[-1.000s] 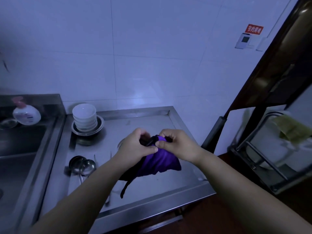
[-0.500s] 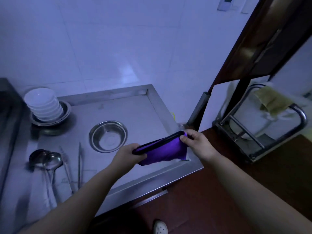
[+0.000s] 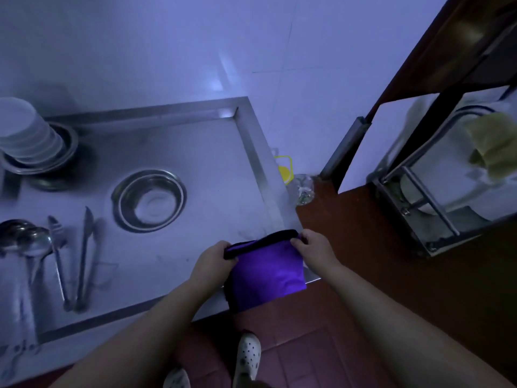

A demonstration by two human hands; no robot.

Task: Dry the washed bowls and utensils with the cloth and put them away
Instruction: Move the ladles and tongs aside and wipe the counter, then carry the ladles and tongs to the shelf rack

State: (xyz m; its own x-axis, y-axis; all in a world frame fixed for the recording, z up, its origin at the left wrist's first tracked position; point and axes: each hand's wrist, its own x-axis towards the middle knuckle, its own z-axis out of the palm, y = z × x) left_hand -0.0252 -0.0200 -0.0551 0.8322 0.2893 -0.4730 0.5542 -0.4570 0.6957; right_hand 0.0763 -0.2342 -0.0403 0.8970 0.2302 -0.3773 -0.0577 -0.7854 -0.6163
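Observation:
A purple cloth (image 3: pixel 268 273) with a black hem hangs folded over the front right corner of the steel counter (image 3: pixel 212 152). My left hand (image 3: pixel 212 261) grips its left top corner and my right hand (image 3: pixel 314 247) pinches its right top corner, stretching the hem between them. A steel bowl (image 3: pixel 149 200) sits upright in the middle of the counter. A stack of white bowls (image 3: pixel 26 133) stands in a steel dish at the back left. Ladles (image 3: pixel 25 239), a fork (image 3: pixel 57 253) and a knife (image 3: pixel 84 256) lie at the front left.
The white tiled wall (image 3: pixel 167 46) backs the counter. A metal rack (image 3: pixel 430 191) with a white plate and a yellowish cloth (image 3: pixel 495 144) stands at the right on a dark wooden surface. A yellow item (image 3: pixel 285 172) and a clear bottle (image 3: pixel 303 189) sit beside the counter's right edge. My shoes (image 3: pixel 247 357) are below.
The cloth went from bunched between both hands to stretched out by its top corners and let hang. The view has tilted down and right, and the steel bowl is uncovered.

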